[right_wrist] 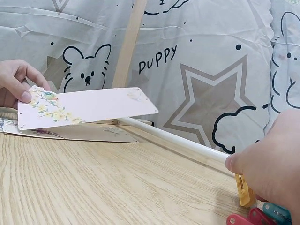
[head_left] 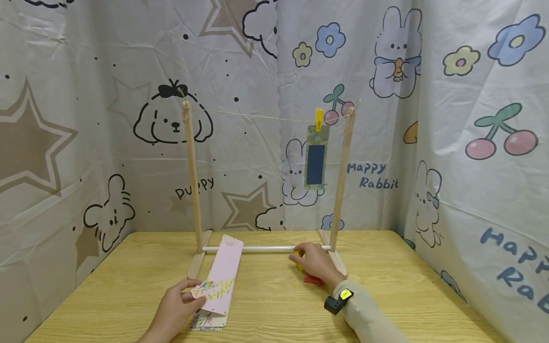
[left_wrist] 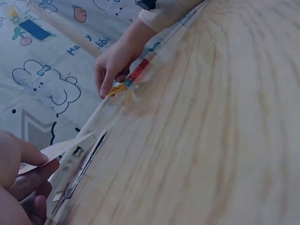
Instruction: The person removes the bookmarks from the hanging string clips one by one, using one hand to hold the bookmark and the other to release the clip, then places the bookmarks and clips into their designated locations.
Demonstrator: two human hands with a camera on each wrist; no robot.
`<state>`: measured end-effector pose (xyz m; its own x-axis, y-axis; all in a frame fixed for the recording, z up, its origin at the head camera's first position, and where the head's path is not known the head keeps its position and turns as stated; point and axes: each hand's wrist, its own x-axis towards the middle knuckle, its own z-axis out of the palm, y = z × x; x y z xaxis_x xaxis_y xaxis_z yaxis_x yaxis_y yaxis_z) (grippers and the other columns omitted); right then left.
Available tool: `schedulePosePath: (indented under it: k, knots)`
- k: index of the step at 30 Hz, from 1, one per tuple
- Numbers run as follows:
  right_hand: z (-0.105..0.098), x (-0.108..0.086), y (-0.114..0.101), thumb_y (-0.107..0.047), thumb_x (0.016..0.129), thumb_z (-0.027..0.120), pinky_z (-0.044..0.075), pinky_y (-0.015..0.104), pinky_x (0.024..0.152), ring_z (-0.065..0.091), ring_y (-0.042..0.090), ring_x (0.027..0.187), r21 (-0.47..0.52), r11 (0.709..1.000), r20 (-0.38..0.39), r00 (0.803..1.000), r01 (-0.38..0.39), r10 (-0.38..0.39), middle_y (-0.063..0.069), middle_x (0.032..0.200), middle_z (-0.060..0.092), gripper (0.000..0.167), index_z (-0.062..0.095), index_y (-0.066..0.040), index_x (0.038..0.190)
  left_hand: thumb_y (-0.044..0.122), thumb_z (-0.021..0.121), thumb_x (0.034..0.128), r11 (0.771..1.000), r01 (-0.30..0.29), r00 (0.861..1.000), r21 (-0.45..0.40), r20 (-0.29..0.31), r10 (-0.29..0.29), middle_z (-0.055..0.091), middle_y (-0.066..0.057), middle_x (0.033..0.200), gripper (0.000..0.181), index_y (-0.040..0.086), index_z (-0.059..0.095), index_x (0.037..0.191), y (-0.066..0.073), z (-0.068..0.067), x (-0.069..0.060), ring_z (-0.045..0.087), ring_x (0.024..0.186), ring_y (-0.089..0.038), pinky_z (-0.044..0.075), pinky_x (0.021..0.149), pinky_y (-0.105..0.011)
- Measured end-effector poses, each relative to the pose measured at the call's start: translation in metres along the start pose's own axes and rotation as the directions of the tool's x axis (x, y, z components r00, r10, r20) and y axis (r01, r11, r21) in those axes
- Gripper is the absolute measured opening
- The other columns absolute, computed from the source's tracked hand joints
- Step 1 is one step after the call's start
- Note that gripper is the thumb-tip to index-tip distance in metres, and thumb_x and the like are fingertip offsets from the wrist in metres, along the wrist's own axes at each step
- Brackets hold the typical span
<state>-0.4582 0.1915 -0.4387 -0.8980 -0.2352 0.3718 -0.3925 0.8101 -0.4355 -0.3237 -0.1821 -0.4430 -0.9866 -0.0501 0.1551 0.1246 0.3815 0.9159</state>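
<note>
My left hand [head_left: 175,307] pinches a pink bookmark card [head_left: 225,267] printed with yellow flowers and a bird, by its near end. It is lifted and tilted above more cards [head_left: 218,320] stacked on the table. On the right, my right hand [head_left: 315,259] grips a yellow clothespin [right_wrist: 244,191] between thumb and fingers, close to the white rod. Red clothespins [right_wrist: 239,219] and a teal clothespin [right_wrist: 277,213] lie on the table just beneath that hand. Another card, green with a dark blue panel [head_left: 316,164], hangs from the string by a yellow clothespin [head_left: 319,119].
Two upright wooden posts [head_left: 194,181] stand on wooden feet, joined low by a white rod [head_left: 266,249]. A thin string [head_left: 253,115] runs between their tops. Behind the wooden table [head_left: 128,295] hangs a printed curtain [head_left: 253,57], which also encloses both sides.
</note>
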Motion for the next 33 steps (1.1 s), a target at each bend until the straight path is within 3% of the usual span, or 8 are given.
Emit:
schedulePosePath:
  k: [6, 10, 16, 24, 33]
  knots:
    - [0.002, 0.001, -0.002, -0.032, 0.094, 0.079, 0.054, 0.04, 0.074, 0.065, 0.017, 0.083, -0.046, 0.999, -0.023, 1.0, 0.019, -0.021, 0.0, 0.091, 0.071, 0.029, 0.079, -0.008, 0.109, 0.008, 0.081, 0.0872, 0.999, 0.009, 1.0, 0.046, -0.003, -0.009, 0.071, -0.008, 0.098, 0.045, -0.006, 0.065, 0.127, -0.002, -0.003, -0.001, 0.068, 0.086, -0.022, 0.055, 0.068, -0.036]
    - [0.003, 0.001, -0.004, -0.033, 0.092, 0.08, 0.053, 0.039, 0.071, 0.064, 0.016, 0.08, -0.077, 0.997, -0.034, 0.999, 0.027, -0.03, -0.003, 0.087, 0.069, 0.027, 0.079, -0.01, 0.106, 0.007, 0.08, 0.0871, 0.997, 0.021, 1.0, 0.068, 0.0, -0.022, 0.071, -0.006, 0.092, 0.046, -0.007, 0.065, 0.128, -0.002, -0.004, -0.002, 0.066, 0.081, -0.02, 0.053, 0.066, -0.034]
    - [0.005, 0.0, -0.007, -0.035, 0.09, 0.082, 0.051, 0.035, 0.066, 0.061, 0.013, 0.075, -0.114, 0.993, -0.041, 0.999, 0.027, -0.032, -0.006, 0.082, 0.067, 0.025, 0.079, -0.013, 0.102, 0.01, 0.082, 0.0863, 0.992, 0.025, 1.0, 0.121, -0.002, -0.025, 0.059, -0.003, 0.073, 0.044, -0.005, 0.067, 0.125, -0.005, -0.006, -0.002, 0.05, 0.064, -0.018, 0.041, 0.055, -0.029]
    - [0.011, 0.0, -0.004, -0.036, 0.089, 0.083, 0.05, 0.034, 0.062, 0.061, 0.012, 0.073, -0.156, 0.987, -0.037, 0.998, 0.049, -0.056, -0.006, 0.082, 0.067, 0.026, 0.079, -0.014, 0.101, 0.017, 0.085, 0.0856, 0.975, 0.009, 1.0, 0.22, 0.026, -0.015, 0.063, -0.002, 0.087, 0.042, -0.004, 0.071, 0.119, -0.007, -0.009, 0.001, 0.058, 0.08, -0.019, 0.051, 0.071, -0.04]
    - [0.013, 0.001, -0.005, -0.038, 0.089, 0.083, 0.044, 0.03, 0.055, 0.053, 0.008, 0.065, -0.185, 0.981, -0.034, 0.998, 0.053, -0.06, -0.011, 0.075, 0.059, 0.023, 0.078, -0.017, 0.096, 0.014, 0.085, 0.0848, 0.979, 0.026, 0.998, 0.2, 0.043, -0.036, 0.063, -0.002, 0.087, 0.037, -0.003, 0.073, 0.115, -0.006, -0.01, -0.002, 0.055, 0.079, -0.02, 0.049, 0.069, -0.037]
